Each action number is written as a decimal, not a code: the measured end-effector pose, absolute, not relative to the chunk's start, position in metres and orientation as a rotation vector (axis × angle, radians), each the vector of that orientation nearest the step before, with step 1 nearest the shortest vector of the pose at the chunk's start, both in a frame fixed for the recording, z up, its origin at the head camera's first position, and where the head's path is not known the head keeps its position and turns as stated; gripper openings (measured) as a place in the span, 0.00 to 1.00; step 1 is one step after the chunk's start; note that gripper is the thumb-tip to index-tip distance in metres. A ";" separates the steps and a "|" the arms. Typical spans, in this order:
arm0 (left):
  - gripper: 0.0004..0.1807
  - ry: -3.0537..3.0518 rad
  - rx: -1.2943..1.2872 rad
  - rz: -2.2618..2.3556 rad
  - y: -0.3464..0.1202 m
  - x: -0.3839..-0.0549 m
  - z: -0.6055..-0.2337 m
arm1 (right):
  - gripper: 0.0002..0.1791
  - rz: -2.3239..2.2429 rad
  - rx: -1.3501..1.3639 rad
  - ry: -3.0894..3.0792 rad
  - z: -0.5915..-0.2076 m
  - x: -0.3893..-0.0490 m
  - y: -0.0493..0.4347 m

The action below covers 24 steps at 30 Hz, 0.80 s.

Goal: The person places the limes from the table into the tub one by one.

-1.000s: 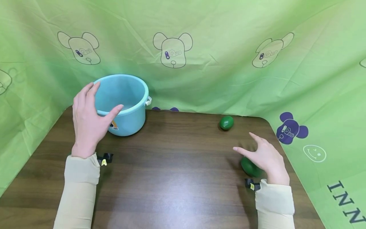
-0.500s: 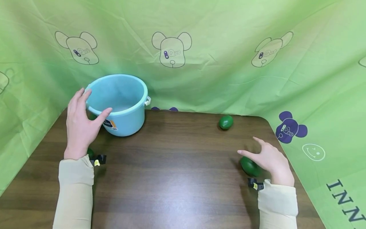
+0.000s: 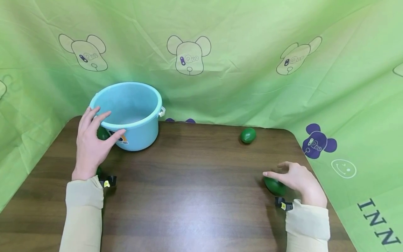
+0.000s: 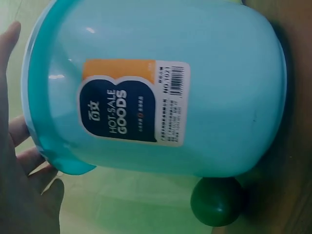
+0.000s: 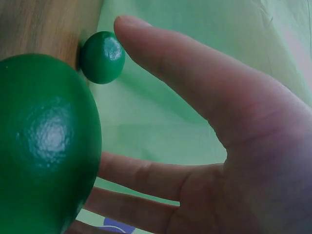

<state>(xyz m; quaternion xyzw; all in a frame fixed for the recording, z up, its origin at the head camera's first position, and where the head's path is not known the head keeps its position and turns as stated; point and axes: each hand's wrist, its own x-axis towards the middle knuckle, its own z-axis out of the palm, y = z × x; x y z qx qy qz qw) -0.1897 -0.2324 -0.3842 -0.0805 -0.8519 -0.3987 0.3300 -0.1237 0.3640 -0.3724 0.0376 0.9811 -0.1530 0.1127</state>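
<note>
My left hand (image 3: 91, 148) hovers at the near left side of a light blue bucket (image 3: 143, 133), fingers spread near its rim; I cannot tell whether they touch it. In the left wrist view the bucket's label (image 4: 134, 102) fills the middle. One green oval fruit (image 3: 102, 133) peeks out between that hand and the bucket, and another (image 3: 99, 171) is mostly hidden by the wrist. On the right, my right hand (image 3: 300, 182) is over a larger dark green oval fruit (image 3: 274, 187), thumb and fingers apart around it. The right wrist view shows this fruit (image 5: 44, 141) close up, not gripped.
A smaller green fruit (image 3: 248, 135) lies near the back edge of the brown wooden table (image 3: 189, 182), right of centre. The bucket's white handle joint (image 3: 162, 112) sticks out on its right side. A green printed cloth (image 3: 220, 91) hangs behind and along both sides.
My left hand has shifted left and lower, off the bucket's opening, uncovering green fruits beside it. My right hand has sunk closer to the larger fruit, its fingers bending more.
</note>
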 end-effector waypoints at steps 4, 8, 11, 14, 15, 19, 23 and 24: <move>0.37 -2.203 -0.217 -1.048 -0.232 -0.190 -0.386 | 0.53 -0.434 0.100 2.862 -0.374 -0.124 0.365; 0.31 -2.154 -0.233 -1.034 -0.231 -0.191 -0.386 | 0.49 -0.464 0.088 2.834 -0.374 -0.125 0.365; 0.27 -2.124 -0.240 -1.031 -0.230 -0.193 -0.388 | 0.48 -0.515 0.090 2.791 -0.374 -0.125 0.365; 0.25 -2.103 -0.238 -1.039 -0.229 -0.194 -0.390 | 0.47 -0.565 0.092 2.744 -0.374 -0.125 0.365; 0.25 -2.096 -0.238 -1.041 -0.229 -0.194 -0.391 | 0.47 -0.580 0.094 2.733 -0.375 -0.125 0.365; 0.25 -2.068 -0.248 -1.029 -0.228 -0.196 -0.393 | 0.44 -0.612 0.099 2.714 -0.376 -0.125 0.364; 0.25 -2.044 -0.248 -1.022 -0.228 -0.198 -0.395 | 0.42 -0.611 0.094 2.712 -0.377 -0.126 0.364; 0.25 -2.040 -0.243 -1.025 -0.228 -0.198 -0.395 | 0.41 -0.613 0.092 2.712 -0.377 -0.126 0.364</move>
